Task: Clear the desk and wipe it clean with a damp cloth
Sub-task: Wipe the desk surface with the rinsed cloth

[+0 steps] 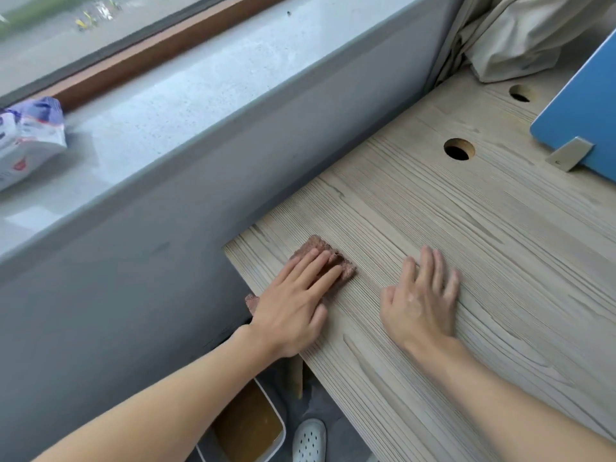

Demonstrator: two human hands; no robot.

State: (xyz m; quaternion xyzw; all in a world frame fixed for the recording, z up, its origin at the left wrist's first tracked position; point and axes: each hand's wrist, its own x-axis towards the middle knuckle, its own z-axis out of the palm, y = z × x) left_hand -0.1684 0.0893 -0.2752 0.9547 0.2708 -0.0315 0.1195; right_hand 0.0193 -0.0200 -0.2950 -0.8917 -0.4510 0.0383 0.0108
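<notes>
As head view looks down, your left hand [293, 301] lies flat, fingers straight, pressing brown cloth [345, 271] onto desk [483, 248] near corner by grey wall [133, 268]. Your right hand [421, 296] rests palm-down on bare wood just beside, fingers relaxed, holding nothing. Blue divider [580, 105] stands far right; tissue pack [28, 138] on windowsill [200, 95].

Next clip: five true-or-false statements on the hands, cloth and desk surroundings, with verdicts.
1. The left hand lies flat on the brown cloth. True.
2. The desk has two round cable holes. True.
3. The cloth covers a cable hole. False: it lies at the desk corner by the grey wall.
4. The right hand holds a spray bottle. False: it rests flat on the bare desk.
5. The packet lies on the desk. False: it is on the windowsill.
</notes>
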